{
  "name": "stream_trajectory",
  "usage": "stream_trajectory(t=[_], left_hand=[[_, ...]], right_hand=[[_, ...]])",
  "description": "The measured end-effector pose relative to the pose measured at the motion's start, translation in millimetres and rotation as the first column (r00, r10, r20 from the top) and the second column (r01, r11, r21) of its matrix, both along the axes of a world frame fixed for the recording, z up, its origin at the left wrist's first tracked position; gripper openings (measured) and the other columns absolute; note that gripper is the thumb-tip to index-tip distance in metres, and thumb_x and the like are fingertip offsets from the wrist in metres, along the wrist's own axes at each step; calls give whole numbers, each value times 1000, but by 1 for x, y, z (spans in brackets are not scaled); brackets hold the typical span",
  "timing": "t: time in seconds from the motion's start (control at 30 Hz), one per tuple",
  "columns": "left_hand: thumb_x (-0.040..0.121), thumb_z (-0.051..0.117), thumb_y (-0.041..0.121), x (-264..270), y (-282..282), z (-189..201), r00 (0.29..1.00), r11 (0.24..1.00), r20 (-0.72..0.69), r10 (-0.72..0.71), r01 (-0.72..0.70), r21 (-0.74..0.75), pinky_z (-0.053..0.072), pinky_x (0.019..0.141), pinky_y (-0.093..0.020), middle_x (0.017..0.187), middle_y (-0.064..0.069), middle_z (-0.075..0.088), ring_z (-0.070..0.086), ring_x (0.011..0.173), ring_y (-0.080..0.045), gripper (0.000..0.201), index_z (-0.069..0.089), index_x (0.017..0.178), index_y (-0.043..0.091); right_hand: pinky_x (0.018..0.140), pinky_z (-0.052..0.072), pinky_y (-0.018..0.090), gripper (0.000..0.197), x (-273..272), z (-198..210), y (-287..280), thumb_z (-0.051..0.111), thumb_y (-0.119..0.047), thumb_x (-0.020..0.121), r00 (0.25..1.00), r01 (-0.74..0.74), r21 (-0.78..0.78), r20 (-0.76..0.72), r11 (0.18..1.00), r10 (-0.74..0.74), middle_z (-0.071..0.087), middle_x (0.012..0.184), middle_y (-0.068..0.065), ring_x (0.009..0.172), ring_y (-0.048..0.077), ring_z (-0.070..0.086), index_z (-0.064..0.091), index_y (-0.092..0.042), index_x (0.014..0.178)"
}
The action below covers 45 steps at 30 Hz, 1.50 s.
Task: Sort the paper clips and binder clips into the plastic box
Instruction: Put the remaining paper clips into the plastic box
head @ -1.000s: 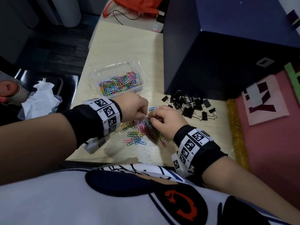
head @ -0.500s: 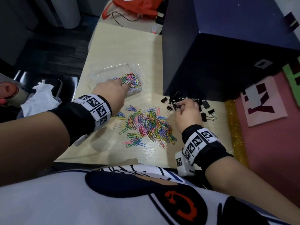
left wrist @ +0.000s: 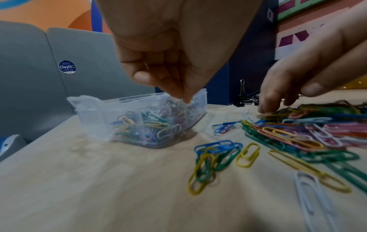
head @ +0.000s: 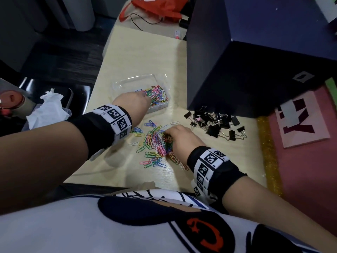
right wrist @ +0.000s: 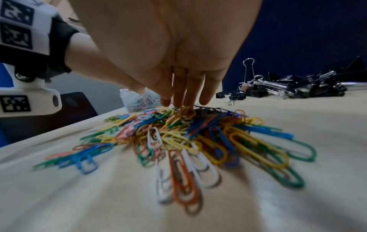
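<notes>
Left hand (head: 131, 105) was over the clear plastic box (head: 127, 83), fingers (left wrist: 174, 87) bunched together pointing down just inside the box rim; couldn't tell whether they pinched a clip. The box sat on the pale counter (head: 145, 52) at far left, already holding a heap of coloured paper clips (head: 157, 94). Right hand (head: 182, 139) was down on the loose pile of paper clips (head: 155, 143) near the counter's front edge, fingers (right wrist: 190, 94) straight, close together, tips touching the top of the pile, nothing gripped. A few stray clips lay apart from the pile on its left. Black binder clips (head: 215, 123) sat in a heap to the right of the pile, just beside the dark blue box (head: 255, 61), none in the plastic box as far as visible. Crumpled white tissue (head: 49, 108) lay off the counter at left.
</notes>
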<state>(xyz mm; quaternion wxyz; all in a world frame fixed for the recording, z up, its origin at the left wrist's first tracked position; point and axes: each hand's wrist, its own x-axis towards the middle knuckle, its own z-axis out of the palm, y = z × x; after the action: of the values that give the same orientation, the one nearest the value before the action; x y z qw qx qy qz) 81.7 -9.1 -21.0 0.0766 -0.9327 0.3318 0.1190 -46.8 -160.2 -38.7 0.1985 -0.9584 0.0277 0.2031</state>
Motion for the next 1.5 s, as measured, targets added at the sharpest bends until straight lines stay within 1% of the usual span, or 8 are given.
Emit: stream_trajectory(t=[0.27,0.57,0.7,0.8,0.9,1.07,1.33,1.5], left_hand=[[95,42,18,-19,5,-11,998,999,-60,-32,30,-28,46,65,-35,106,-8,54,59,92,-31,19,54,110,14],[92,46,14,-36,13,-37,972,999,-234,29,-21,40,52,83,-43,122,-16,44,58,98,-34,22,46,115,12],[94,42,20,-35,2,-32,941,1000,-337,-28,25,-13,46,94,-40,120,-14,51,54,110,-32,33,47,126,12],[89,49,19,-28,4,-21,951,999,-309,0,13,42,52,82,-40,108,-12,55,58,98,-31,31,45,118,9],[75,74,27,-25,11,-7,938,978,-339,70,2,208,52,65,-36,85,-7,58,60,80,-28,56,38,113,9],[59,90,32,-41,10,-10,901,953,-431,52,85,292,53,70,-40,97,-9,66,65,87,-29,107,19,136,10],[65,85,23,-55,-13,-10,903,994,-429,19,31,109,47,63,-37,74,-3,49,56,77,-28,89,27,131,8],[59,89,39,-50,-2,-7,898,987,-437,47,27,161,49,72,-39,84,-6,57,61,89,-29,123,7,144,8]], right_hand=[[115,21,33,61,12,-3,-7,40,3,85,996,52,-15,-75,999,-52,22,155,2,141,24,23,34,-18,141],[106,38,37,50,11,9,-16,54,-15,87,987,125,-100,-90,987,-135,39,137,7,126,27,41,42,-22,135],[98,46,40,65,6,24,-21,68,-22,80,923,42,-327,-350,944,-163,33,135,12,125,30,43,36,-13,136],[89,48,40,77,-3,17,-23,76,-21,67,864,21,-403,-453,915,-219,38,127,11,119,30,48,36,-14,133],[89,46,36,71,-11,10,-21,72,-14,74,837,196,-376,-418,906,-354,42,128,12,117,29,52,31,-13,131],[81,46,33,66,-14,2,-9,71,-14,78,848,294,-328,-343,898,-403,44,125,15,110,29,57,29,-8,128],[87,49,34,60,3,-1,0,73,-17,76,913,275,-201,-252,940,-321,54,121,14,110,30,56,36,-7,122],[88,52,36,79,0,10,-11,76,-27,71,878,179,-321,-374,930,-298,56,121,10,109,28,58,30,-4,130]])
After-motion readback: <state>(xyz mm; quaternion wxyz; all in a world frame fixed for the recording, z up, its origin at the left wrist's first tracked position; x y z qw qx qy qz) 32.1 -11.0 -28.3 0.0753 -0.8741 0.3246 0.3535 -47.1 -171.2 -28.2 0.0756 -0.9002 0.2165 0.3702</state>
